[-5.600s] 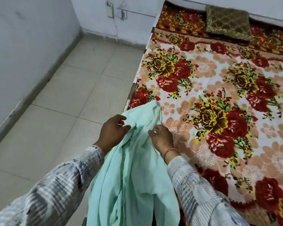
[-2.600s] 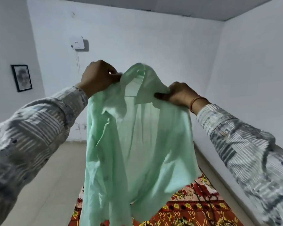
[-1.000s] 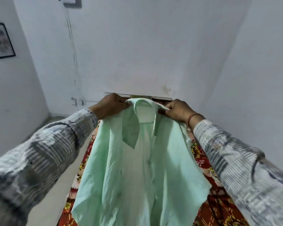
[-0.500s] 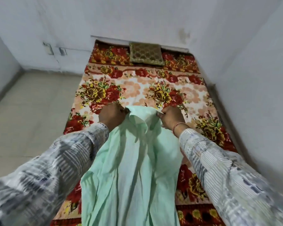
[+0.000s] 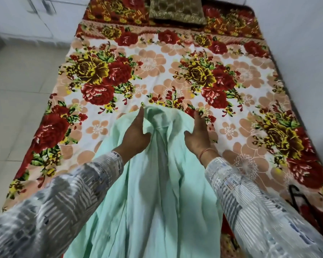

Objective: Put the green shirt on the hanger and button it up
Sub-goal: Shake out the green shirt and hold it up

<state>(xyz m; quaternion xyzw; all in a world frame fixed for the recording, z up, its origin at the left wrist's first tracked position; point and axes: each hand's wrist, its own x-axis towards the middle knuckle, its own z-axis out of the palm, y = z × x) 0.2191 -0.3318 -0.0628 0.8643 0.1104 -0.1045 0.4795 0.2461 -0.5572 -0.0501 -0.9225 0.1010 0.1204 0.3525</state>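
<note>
I see the pale mint-green cotton shirt (image 5: pixel 157 192) lying front-up along the bed, its collar (image 5: pixel 162 116) at the far end between my two hands and its body running back toward me, bunched in long folds, with the lower part spilling off the near edge of the bed. The front placket is unbuttoned and lies open down the middle.

My left hand (image 5: pixel 135 135) rests flat on the cloth just left of the collar, fingers straight and spread, gripping nothing. My right hand (image 5: pixel 198 135) lies just right of the collar on the shoulder of the shirt, palm down, fingers extended, thumb pointing inward; it too is loose rather than clamped. The two hands are apart, with the collar between them. A thin orange thread band (image 5: pixel 206 152) circles the right wrist, and both arms wear grey-and-white striped sleeves (image 5: pixel 69 198).

Under the shirt and beyond both hands spreads a plush blanket (image 5: pixel 157 71) printed with red, yellow and peach flowers. Well beyond the hands, at the head of the bed, sits an olive-brown quilted cushion (image 5: pixel 175 10). Right of my right forearm, near the bed's edge, a thin black hanger (image 5: pixel 296 200) shows only in part. Left of my left hand lies pale tiled floor (image 5: pixel 17 90).
</note>
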